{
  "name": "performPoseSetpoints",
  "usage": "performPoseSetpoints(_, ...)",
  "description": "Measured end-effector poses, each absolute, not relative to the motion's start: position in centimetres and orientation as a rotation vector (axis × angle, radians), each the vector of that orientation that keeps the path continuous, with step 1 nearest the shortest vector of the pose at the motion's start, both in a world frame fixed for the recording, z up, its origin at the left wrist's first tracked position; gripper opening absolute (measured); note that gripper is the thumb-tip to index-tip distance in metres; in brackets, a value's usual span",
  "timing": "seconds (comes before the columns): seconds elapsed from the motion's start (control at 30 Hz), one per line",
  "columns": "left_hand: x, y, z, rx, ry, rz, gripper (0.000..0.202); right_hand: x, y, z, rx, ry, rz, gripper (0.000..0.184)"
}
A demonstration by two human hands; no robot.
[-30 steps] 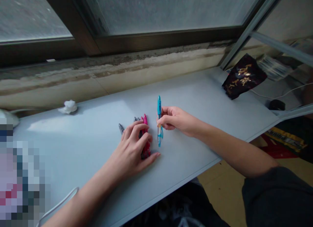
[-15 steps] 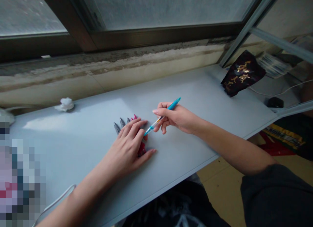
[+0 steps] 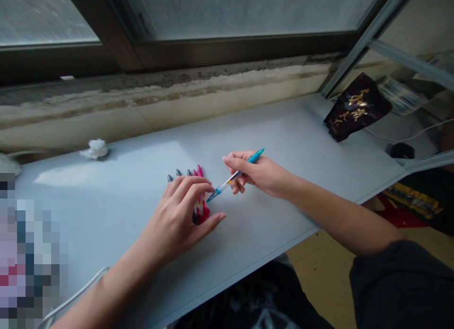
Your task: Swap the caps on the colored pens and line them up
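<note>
Two hands at work low over a pale desk (image 3: 283, 144). Nearest, at the bottom left, a white cable (image 3: 78, 296) looping off the desk front.

Then the left hand (image 3: 180, 211): palm down, fingers curled and spread over a row of pens (image 3: 198, 211), pressing them to the desktop, thumb stretched right onto the surface. Past the fingertips, grey pen ends (image 3: 178, 172) on the left of the row and pink ones (image 3: 199, 170) on the right.

Just beyond, the right hand (image 3: 260, 173), thumb and fingers pinched together on a blue pen (image 3: 234, 176). Held slanted, with the tip low beside the left forefinger and the pink pens and the cap end up past the knuckles.

Probably best done this way:
- Lower the blue pen flat and parallel to the pink ones, with the ends lined up.
- Press only lightly with the left hand, enough to stop any rolling or fanning.
- Release only with the barrel snug against its neighbour.

Smooth, matt desktop, likely slippery for round barrels. Further back on the left, a crumpled white tissue (image 3: 94, 149). Far right, a dark pouch (image 3: 356, 112) with gold lettering, then a small black object (image 3: 402, 151), too dim to identify. Last, a stained, cracked ledge (image 3: 177, 97) under a dark window frame (image 3: 227, 47) with clouded glass.
</note>
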State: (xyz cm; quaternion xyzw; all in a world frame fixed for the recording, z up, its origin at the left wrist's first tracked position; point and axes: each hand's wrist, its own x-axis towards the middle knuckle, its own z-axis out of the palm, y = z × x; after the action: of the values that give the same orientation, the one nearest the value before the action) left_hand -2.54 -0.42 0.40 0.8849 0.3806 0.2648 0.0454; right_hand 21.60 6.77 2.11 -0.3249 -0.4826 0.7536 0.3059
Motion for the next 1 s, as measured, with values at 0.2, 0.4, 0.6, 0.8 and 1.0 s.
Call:
performPoseSetpoints(0.2, -2.2, -0.6, 0.4, 2.769, 1.156, 0.963, 0.008, 20.9, 5.9, 2.1, -0.843, -1.28, 2.07, 0.062)
performPoseSetpoints(0.4, -2.9, -0.3, 1.2, 2.932, 1.211, 0.89, 0.008, 21.4, 6.2, 2.0, -0.859, -1.382, 2.001, 0.076)
performPoseSetpoints(0.6, -2.8, -0.3, 1.8, 3.073, 1.184, 0.811, 0.011, 21.3, 6.3, 2.1, -0.81, -1.329, 2.117, 0.075)
performPoseSetpoints(0.8, -2.2, -0.6, 1.2, 3.077, 1.176, 0.768, 0.015, 21.2, 6.2, 1.5, -0.814, -1.374, 2.108, 0.071)
performPoseSetpoints(1.0, -2.2, -0.2, 0.4, 2.867, 1.095, 0.796, 0.037, 21.5, 6.3, 1.3, -0.725, -1.568, 1.984, 0.066)
